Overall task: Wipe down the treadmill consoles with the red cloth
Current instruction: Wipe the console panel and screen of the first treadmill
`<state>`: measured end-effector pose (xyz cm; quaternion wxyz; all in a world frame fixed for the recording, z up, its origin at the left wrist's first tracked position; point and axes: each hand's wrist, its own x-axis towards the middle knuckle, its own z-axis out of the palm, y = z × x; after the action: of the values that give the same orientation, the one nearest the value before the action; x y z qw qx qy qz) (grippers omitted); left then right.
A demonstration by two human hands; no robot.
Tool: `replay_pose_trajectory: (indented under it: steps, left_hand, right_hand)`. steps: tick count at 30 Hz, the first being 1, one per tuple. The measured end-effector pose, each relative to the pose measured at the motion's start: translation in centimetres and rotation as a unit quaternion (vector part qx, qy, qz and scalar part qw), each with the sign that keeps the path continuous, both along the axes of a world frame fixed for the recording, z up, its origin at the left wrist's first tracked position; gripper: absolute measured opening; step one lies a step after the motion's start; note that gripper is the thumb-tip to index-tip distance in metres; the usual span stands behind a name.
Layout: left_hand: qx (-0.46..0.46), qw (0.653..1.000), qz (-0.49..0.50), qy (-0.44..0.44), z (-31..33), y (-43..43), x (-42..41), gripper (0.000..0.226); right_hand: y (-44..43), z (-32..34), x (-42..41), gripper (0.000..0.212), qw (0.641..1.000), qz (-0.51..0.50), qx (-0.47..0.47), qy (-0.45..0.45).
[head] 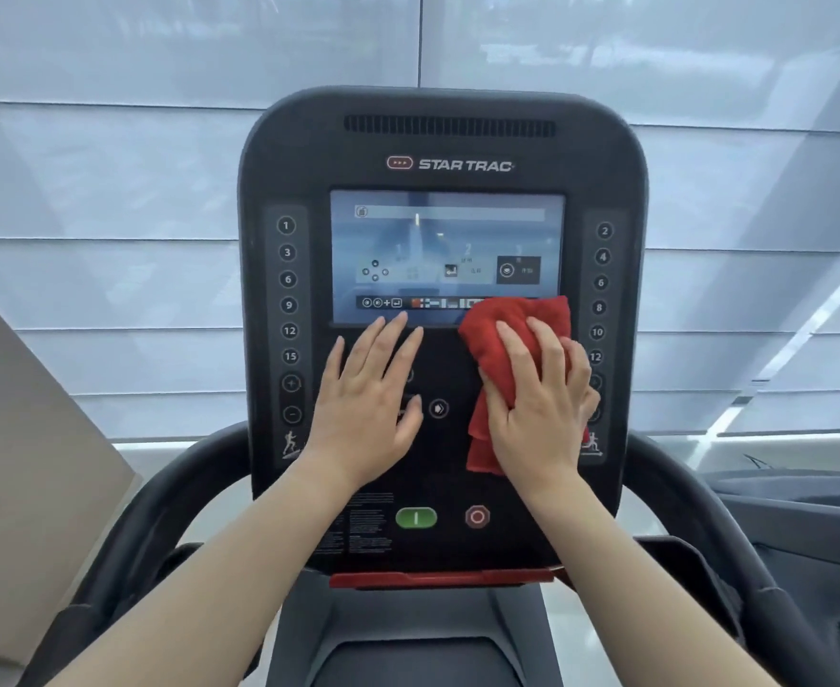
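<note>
A black treadmill console point(442, 156) fills the middle of the view, with a lit screen point(442, 245) and number buttons down both sides. My right hand point(539, 404) presses the bunched red cloth point(507, 334) flat against the console, just below the screen's lower right corner; the cloth overlaps that corner. My left hand point(368, 399) lies flat with fingers spread on the console's keypad below the screen, left of the cloth, its fingertips at the screen's lower edge. It holds nothing.
A green start button point(416, 518) and a red stop button point(477, 516) sit below my hands. A red strip point(437, 580) runs along the console's bottom edge. Curved black handrails point(160, 493) flank the console. Shaded windows stand behind it. Another machine point(794, 493) is at right.
</note>
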<state>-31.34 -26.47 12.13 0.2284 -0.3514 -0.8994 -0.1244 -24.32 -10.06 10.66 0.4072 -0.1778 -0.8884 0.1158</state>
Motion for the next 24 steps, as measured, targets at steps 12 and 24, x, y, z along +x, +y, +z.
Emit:
replay_pose_trajectory:
  steps: [12,24]
  left_hand:
    - [-0.002,1.0,-0.006,0.008,-0.4,5.2,2.3,0.071]
    - [0.009,0.999,0.01,0.03,2.0,9.8,1.9,0.065]
  right_hand:
    - [4.4,-0.3,2.2,0.044,1.0,0.005,-0.021,0.0]
    - [8.4,2.3,1.7,0.041,0.996,0.026,-0.076,0.044]
